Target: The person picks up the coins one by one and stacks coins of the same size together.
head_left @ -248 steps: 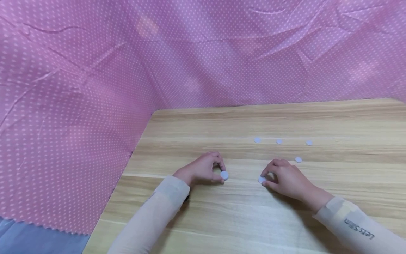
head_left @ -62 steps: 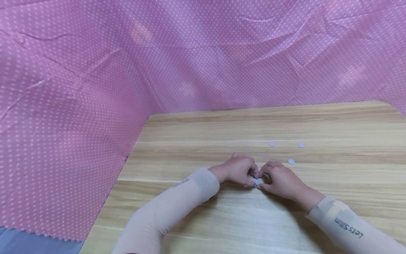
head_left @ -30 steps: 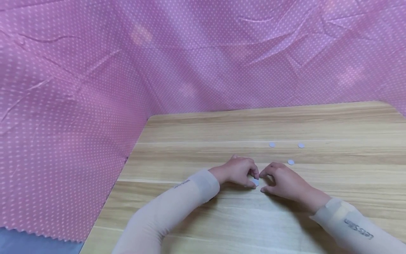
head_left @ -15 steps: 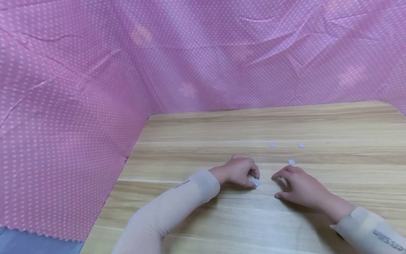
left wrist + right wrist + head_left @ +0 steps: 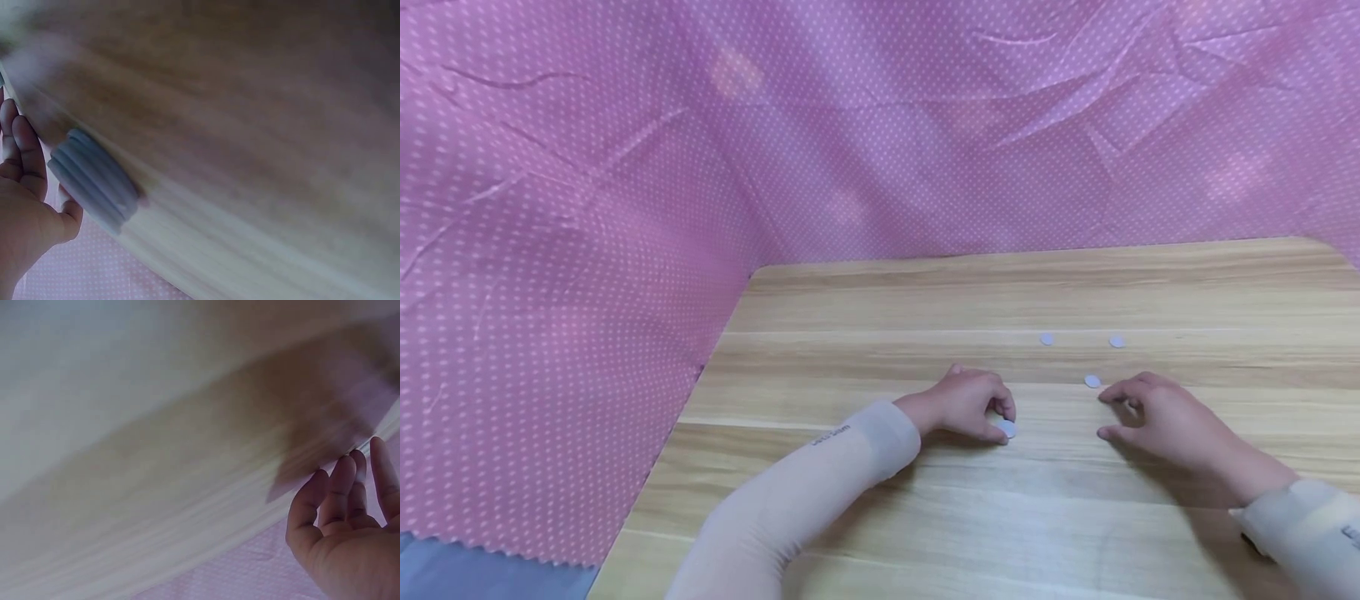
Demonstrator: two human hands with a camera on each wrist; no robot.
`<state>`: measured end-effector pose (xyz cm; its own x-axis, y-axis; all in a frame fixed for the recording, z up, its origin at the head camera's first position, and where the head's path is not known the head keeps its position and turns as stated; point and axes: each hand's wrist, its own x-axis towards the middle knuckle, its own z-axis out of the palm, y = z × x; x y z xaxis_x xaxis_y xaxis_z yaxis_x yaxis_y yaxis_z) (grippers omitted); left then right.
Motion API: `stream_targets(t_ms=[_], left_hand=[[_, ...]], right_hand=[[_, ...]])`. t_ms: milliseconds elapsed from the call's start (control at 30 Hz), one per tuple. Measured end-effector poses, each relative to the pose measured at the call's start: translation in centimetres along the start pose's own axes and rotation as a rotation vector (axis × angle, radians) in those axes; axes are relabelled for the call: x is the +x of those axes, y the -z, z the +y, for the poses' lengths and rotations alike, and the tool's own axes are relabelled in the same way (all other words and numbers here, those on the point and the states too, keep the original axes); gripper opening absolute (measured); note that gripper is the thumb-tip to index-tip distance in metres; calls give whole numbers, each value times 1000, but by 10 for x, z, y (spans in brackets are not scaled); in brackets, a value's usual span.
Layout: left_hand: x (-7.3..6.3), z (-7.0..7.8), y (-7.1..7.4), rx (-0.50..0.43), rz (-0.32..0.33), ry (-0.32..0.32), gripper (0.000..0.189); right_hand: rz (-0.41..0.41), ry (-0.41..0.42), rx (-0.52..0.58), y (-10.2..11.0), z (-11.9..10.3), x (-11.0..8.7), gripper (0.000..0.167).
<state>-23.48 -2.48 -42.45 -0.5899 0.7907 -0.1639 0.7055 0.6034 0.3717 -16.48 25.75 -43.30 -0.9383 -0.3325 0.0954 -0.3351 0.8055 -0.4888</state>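
My left hand point(image 5: 966, 404) curls thumb and fingers round a short stack of pale grey discs point(image 5: 1007, 428) low over the wooden table. Side-on in the left wrist view, the stack point(image 5: 94, 181) shows several layered edges, with part of the left hand point(image 5: 31, 206) beside it. To the right, my right hand point(image 5: 1172, 421) has thumb and forefinger spread with nothing between them. Its forefinger tip is close to a single flat disc point(image 5: 1092, 382). In the right wrist view the right hand's point(image 5: 344, 519) fingers are loosely bent and hold nothing.
Two more discs lie farther back on the table, a left one point(image 5: 1047, 339) and a right one point(image 5: 1117, 342). Pink dotted cloth point(image 5: 880, 150) hangs behind and to the left of the wooden table point(image 5: 865, 308).
Earlier each hand held discs apart; the left hand then moved right and the hands met. The right hand let go and moved right, towards the near disc. One back-row disc has left its place.
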Motion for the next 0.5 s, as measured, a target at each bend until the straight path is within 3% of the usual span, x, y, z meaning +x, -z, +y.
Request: stream_targets(t_ms=[133,500], left_hand=[[1,0,-1,-1,1,-1,18],[-1,-1,-2,6,4,10,19]], right_hand=[[-5,-50,7,5,8,4,55],[-21,-85,6,7,20,21,52]])
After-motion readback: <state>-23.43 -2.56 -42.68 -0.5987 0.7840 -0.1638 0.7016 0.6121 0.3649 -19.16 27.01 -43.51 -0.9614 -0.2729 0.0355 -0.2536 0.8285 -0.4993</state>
